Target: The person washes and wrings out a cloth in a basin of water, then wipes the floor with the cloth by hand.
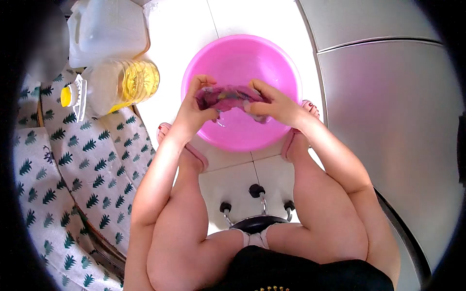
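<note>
Pink cloth (228,98), crumpled and patterned, is held up over the basin, and I see it stretched sideways between two hands. Nearest me, a black stool seat (258,223) sits between the bare legs. Farther out, the left hand (196,106) pinches the cloth's left end, fingers bent, thumb on the near side. The right hand (274,105) pinches the right end between thumb and bent fingers. Beneath them, the pink basin (242,133) rests on white tiles. Far left, I make out a yellow-capped bottle (116,87) and, beyond it, a whitish jug (109,31).
</note>
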{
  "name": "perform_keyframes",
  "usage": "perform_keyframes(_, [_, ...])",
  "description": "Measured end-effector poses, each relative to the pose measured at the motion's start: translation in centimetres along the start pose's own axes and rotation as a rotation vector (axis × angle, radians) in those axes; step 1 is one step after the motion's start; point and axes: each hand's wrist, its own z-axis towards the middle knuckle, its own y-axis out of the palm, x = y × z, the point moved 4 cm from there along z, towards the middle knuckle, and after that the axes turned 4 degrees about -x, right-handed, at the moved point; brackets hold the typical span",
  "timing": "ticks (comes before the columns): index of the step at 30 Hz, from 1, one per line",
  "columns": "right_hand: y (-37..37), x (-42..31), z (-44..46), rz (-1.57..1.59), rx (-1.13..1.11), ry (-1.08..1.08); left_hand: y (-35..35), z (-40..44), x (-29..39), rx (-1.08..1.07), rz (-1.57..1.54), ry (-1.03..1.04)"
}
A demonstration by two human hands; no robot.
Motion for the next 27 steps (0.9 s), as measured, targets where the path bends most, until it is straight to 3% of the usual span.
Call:
perform_keyframes(2, [-0.3, 0.5, 0.2, 0.01, -0.015, -0.061, 0.4, -0.4, 0.9, -0.099, -0.133, -0.073])
perform_keyframes(4, [-0.5, -0.5, 0.0, 0.144, 0.014, -0.096, 0.8, -0.3, 1.6, -0.053, 0.078, -0.037])
perform_keyframes(10, [-0.8, -3.1, -0.6, -0.534, 0.055, 0.021, 1.1, -0.5, 3.5, 0.025, 0.333, 0.024])
perform_keyframes(13, [-0.9, -4.2, -1.0, -0.617, 0.002, 0.004, 1.8, -1.6, 4.4, -0.035, 0.309, 0.153])
perform_keyframes(14, [-0.7, -4.9, -1.3, -0.508, 0.014, -0.106, 2.0, -1.7, 4.9, -0.069, 0.297, 0.212])
perform_keyframes(16, [-0.3, -6.5, -2.3, -0.286, 0.037, -0.321, 1.8, -1.5, 5.9, 0.017, 0.197, 0.142])
perform_keyframes(17, [-0.6, -6.5, -2.2, -0.307, 0.031, -0.217, 1.6, -1.3, 6.3, 0.059, 0.147, 0.106])
perform_keyframes(18, [-1.1, -6.5, -2.0, -0.328, 0.024, -0.113, 0.9, -0.9, 6.2, 0.094, 0.352, -0.015])
perform_keyframes(19, [-1.5, -6.4, -1.8, -0.35, 0.015, -0.01, 1.0, -1.0, 5.9, 0.064, 0.335, 0.009])
perform_keyframes(20, [-1.7, -5.6, -1.2, -0.537, 0.085, -0.127, 1.1, -1.1, 5.3, 0.033, 0.321, 0.034])
perform_keyframes(21, [-1.5, -6.0, -1.2, -0.517, 0.07, -0.228, 1.1, -1.2, 5.1, 0.001, 0.309, 0.06])
perform_keyframes(23, [-1.2, -7.2, -1.4, -0.479, 0.032, -0.431, 0.7, -1.3, 5.2, -0.018, -0.019, -0.004])
perform_keyframes(25, [-1.6, -7.4, -0.9, -0.44, 0.047, -0.243, -0.2, -0.8, 5.9, 0.058, -0.3, -0.003])
perform_keyframes(27, [-1.9, -8.3, -0.4, -0.446, 0.062, -0.125, -0.6, -0.5, 5.9, 0.1, -0.297, 0.046])
